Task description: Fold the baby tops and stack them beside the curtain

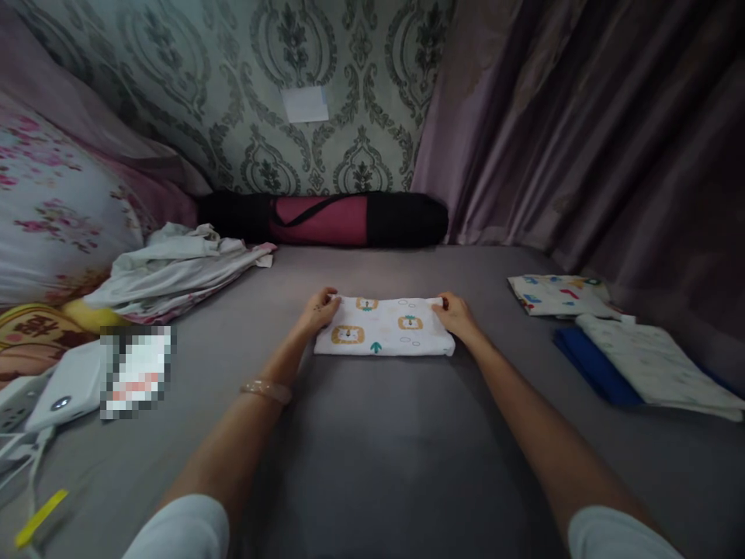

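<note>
A white cloth [384, 328] with a print of lion faces lies folded into a flat rectangle on the grey sheet [372, 450]. My left hand [321, 310] grips its far left corner, fingers curled over the edge. At the far right corner, my right hand [454, 314] pinches the same cloth between thumb and fingers. The undersides of both corners are hidden by the hands. A pale bangle [265, 390] circles my left wrist.
Folded cloths, one with a colourful print [559, 296] and a pale one [657, 365] over a blue cloth [594, 365], lie right. Crumpled clothes [174, 268], a floral pillow [58, 210] and a white power bank [73, 384] are left. A black-and-red bag [320, 220] lines the wall.
</note>
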The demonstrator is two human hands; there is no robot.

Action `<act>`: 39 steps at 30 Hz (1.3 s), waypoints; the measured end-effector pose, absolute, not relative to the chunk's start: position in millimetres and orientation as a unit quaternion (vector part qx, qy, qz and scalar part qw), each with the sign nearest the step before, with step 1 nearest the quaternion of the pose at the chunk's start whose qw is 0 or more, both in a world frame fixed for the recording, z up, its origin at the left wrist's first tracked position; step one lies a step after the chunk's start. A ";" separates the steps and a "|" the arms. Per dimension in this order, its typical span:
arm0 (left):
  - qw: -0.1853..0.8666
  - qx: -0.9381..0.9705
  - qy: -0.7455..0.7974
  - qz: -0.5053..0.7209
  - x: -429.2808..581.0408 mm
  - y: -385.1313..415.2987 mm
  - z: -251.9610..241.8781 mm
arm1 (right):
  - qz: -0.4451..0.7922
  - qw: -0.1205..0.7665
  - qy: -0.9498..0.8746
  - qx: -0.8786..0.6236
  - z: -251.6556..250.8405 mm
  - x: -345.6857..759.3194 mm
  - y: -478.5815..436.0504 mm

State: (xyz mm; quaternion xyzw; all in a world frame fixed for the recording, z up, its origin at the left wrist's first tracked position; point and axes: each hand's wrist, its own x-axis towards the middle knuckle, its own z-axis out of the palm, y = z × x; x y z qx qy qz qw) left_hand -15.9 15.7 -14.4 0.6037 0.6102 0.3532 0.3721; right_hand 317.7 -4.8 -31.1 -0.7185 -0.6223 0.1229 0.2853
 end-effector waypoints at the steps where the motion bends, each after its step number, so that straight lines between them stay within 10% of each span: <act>1: 0.365 0.592 0.624 0.357 -15.5 15.6 -15.7 | 0.126 0.290 -0.612 -0.725 -31.7 316.4 -5.8; 18: 0.442 0.575 0.651 0.224 -64.6 -80.5 -0.7 | 0.341 0.337 -0.605 -0.636 -21.3 338.1 -124.0; 39: 0.506 0.454 0.601 0.419 -43.4 -82.9 -13.1 | 0.386 0.431 -0.554 -0.598 -16.2 317.7 -121.8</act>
